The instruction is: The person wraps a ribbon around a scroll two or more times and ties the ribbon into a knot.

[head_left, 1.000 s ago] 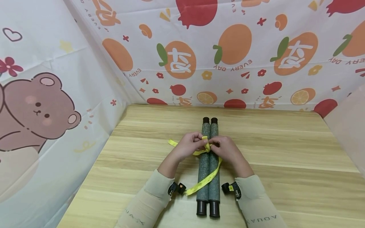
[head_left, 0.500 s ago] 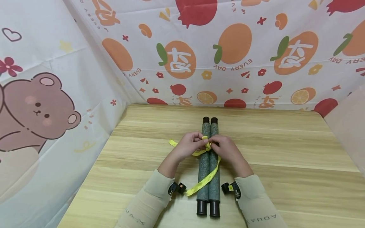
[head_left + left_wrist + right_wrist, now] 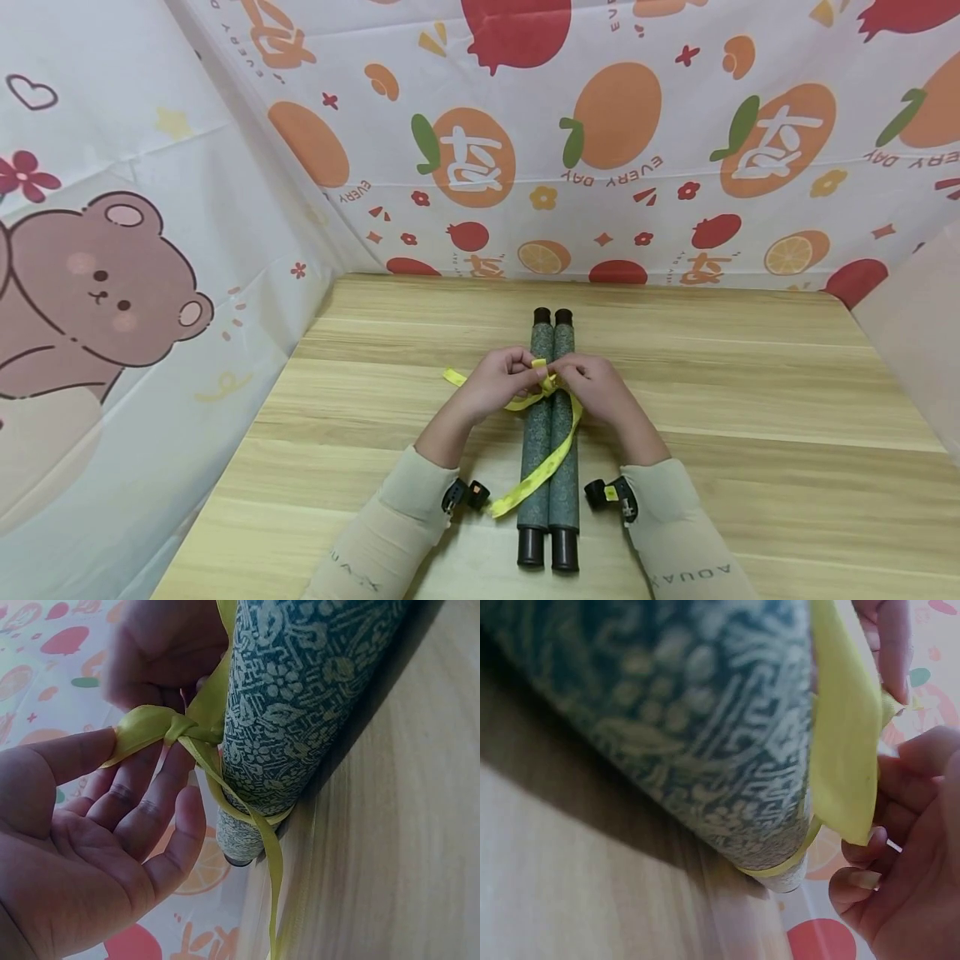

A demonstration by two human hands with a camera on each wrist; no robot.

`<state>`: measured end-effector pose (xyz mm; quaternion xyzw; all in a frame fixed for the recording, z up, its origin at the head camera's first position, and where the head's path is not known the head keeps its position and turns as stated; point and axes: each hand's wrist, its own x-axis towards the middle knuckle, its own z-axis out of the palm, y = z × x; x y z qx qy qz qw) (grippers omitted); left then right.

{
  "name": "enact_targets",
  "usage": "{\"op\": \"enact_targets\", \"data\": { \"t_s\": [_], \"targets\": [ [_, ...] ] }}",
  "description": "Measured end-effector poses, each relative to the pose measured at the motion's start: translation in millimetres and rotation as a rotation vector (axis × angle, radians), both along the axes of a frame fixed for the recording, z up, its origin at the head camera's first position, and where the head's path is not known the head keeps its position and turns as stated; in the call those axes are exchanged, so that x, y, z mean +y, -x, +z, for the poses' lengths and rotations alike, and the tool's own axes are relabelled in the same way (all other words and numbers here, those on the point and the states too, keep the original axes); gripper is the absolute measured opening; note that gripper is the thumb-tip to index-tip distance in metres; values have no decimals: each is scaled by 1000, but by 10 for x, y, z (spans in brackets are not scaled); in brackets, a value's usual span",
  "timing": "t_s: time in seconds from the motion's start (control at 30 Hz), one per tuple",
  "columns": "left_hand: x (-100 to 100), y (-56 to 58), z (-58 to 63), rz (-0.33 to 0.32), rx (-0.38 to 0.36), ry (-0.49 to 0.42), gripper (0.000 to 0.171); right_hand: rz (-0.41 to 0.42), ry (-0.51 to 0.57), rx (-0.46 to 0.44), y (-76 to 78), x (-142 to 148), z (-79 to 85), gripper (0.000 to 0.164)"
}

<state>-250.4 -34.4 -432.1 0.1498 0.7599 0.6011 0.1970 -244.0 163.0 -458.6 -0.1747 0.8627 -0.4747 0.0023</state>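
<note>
A scroll rolled from both ends lies lengthwise on the table, its left roll (image 3: 535, 442) and right roll (image 3: 564, 504) side by side. Green patterned cloth covers both, with dark knobs at the ends. A yellow ribbon (image 3: 542, 473) goes round them, with a crossing or knot on top. My left hand (image 3: 491, 383) pinches a ribbon loop (image 3: 146, 727) between thumb and fingers, raised off the roll. Right beside it, my right hand (image 3: 596, 389) has curled fingers at the ribbon (image 3: 846, 742), which partly hides their tips. One ribbon tail runs diagonally down over the rolls.
The wooden table (image 3: 750, 417) extends on both sides of the scroll. A fruit-print curtain (image 3: 675, 167) hangs along the back edge, and a bear-print curtain (image 3: 225, 183) on the left. Another ribbon end (image 3: 453, 377) sticks out left of my left hand.
My right hand has shifted slightly to the right, and more of the yellow knot shows between the hands. The left hand keeps its pinch in place; the scroll has not moved.
</note>
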Motion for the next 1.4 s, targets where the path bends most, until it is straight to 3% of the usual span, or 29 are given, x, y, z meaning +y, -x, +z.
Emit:
{"op": "enact_targets", "data": {
  "t_s": [0.17, 0.5, 0.87, 1.17, 1.4],
  "targets": [
    [-8, -1, 17, -12, 3, -5, 16, -4, -19, -33, 8, 6, 36, 15],
    [-19, 5, 16, -8, 6, 12, 16, -51, -56, -80, 0, 6, 101, 17],
    [-40, 3, 47, 6, -4, -14, 20, -80, 64, -113, 5, 67, 77, 19],
    [-139, 62, 31, 10, 48, -12, 17, -131, 61, -142, 15, 136, 128, 20],
    [-264, 75, 7, 47, 66, 63, 18, -120, 72, -175, -2, 170, 123, 25]
  ]
}}
